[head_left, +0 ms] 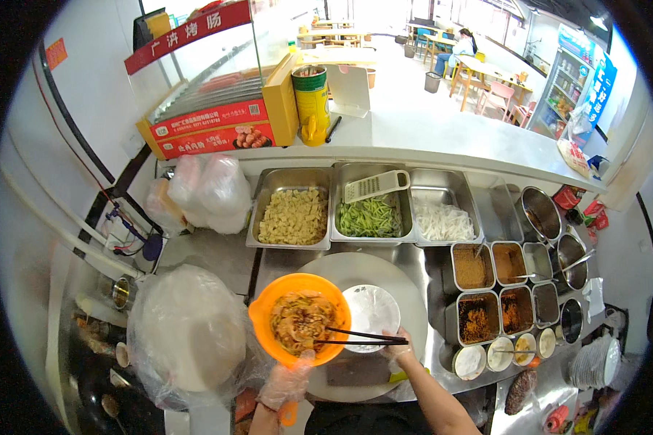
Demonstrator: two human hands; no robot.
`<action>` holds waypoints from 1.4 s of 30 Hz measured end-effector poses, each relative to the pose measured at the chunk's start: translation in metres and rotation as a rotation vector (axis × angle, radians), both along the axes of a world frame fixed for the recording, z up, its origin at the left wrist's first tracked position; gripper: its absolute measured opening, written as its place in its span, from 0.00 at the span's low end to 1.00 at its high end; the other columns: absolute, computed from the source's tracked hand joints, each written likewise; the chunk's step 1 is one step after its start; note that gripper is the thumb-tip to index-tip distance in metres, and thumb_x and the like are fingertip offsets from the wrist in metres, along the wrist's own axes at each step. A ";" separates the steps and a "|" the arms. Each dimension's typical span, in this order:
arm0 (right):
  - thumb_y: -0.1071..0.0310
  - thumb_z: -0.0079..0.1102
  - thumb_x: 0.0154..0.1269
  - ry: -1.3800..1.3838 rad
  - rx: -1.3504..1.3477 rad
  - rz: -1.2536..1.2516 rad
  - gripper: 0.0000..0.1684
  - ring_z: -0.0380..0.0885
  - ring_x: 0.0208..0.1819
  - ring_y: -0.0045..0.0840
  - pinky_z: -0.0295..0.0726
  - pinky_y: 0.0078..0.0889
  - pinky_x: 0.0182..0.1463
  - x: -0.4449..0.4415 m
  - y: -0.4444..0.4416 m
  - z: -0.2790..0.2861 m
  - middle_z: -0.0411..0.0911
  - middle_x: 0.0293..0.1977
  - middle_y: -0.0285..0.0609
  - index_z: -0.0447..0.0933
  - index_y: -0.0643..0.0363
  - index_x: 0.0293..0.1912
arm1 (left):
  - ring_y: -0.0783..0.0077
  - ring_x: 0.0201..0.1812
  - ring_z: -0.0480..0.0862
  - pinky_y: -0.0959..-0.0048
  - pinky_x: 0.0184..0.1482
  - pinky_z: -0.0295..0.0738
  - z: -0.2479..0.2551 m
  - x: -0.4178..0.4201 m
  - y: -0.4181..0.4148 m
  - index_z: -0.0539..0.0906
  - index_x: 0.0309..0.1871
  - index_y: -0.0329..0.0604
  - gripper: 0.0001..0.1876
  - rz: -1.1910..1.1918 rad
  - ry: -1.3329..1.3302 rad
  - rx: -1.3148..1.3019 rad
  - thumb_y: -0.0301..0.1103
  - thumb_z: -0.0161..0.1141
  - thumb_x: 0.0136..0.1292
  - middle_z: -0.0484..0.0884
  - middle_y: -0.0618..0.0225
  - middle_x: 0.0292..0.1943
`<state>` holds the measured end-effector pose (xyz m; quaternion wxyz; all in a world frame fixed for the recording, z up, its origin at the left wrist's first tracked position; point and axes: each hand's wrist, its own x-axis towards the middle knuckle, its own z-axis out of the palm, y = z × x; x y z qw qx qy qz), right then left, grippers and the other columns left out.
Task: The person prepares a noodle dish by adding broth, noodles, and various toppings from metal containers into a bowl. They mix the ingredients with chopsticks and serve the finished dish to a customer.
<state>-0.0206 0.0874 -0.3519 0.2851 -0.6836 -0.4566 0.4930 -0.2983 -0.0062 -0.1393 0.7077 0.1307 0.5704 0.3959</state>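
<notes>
My left hand (288, 380), in a clear plastic glove, grips an orange plastic bowl (258, 326) near its lower rim. An orange loop, apparently the end of the bowl's handle, shows beneath my wrist. Dressed noodle-like strips (299, 315) with dark sauce and chopped bits fill the bowl. In my right hand (400, 345) is a pair of black chopsticks (370, 338), their tips in this food. A white plate (373, 310), seemingly covered with clear film, lies right of the bowl on a round cutting board (402, 277). Below it rests a wide-bladed knife (359, 372) with a green handle.
Steel pans of pale cubes (294, 217), shredded cucumber (370, 217) with a grater (375, 186), and white strips (443, 223) line the back. Seasoning containers (473, 321) stand right. A plastic-covered round stack (190, 331) is left. Beyond the counter (441, 133), a person (460, 51) sits.
</notes>
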 end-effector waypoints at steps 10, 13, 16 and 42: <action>0.60 0.73 0.50 0.106 0.595 0.362 0.37 0.72 0.30 0.22 0.75 0.25 0.36 -0.022 -0.012 0.213 0.73 0.28 0.39 0.70 0.57 0.59 | 0.83 0.17 0.68 0.82 0.17 0.60 -0.004 0.043 0.024 0.78 0.40 0.41 0.14 -0.328 0.083 -0.053 0.43 0.61 0.64 0.74 0.76 0.22; 0.65 0.60 0.64 0.124 0.429 0.432 0.10 0.76 0.32 0.21 0.77 0.24 0.36 -0.016 -0.008 0.221 0.79 0.32 0.41 0.82 0.60 0.40 | 0.83 0.18 0.69 0.82 0.17 0.61 -0.021 0.058 0.019 0.78 0.39 0.41 0.15 -0.385 0.361 0.263 0.44 0.61 0.64 0.74 0.76 0.22; 0.63 0.56 0.68 0.197 0.373 0.433 0.12 0.77 0.30 0.17 0.78 0.22 0.34 0.000 0.007 0.273 0.79 0.32 0.40 0.80 0.62 0.37 | 0.82 0.16 0.69 0.82 0.17 0.62 -0.032 0.069 0.017 0.78 0.37 0.42 0.14 -0.169 0.229 0.296 0.45 0.60 0.64 0.73 0.76 0.20; 0.62 0.61 0.63 0.099 0.176 0.343 0.11 0.80 0.28 0.18 0.81 0.21 0.32 0.007 0.040 0.199 0.83 0.31 0.41 0.82 0.61 0.37 | 0.84 0.14 0.65 0.82 0.14 0.58 -0.010 0.060 0.018 0.76 0.35 0.44 0.17 -0.453 0.033 -0.049 0.50 0.63 0.61 0.69 0.79 0.17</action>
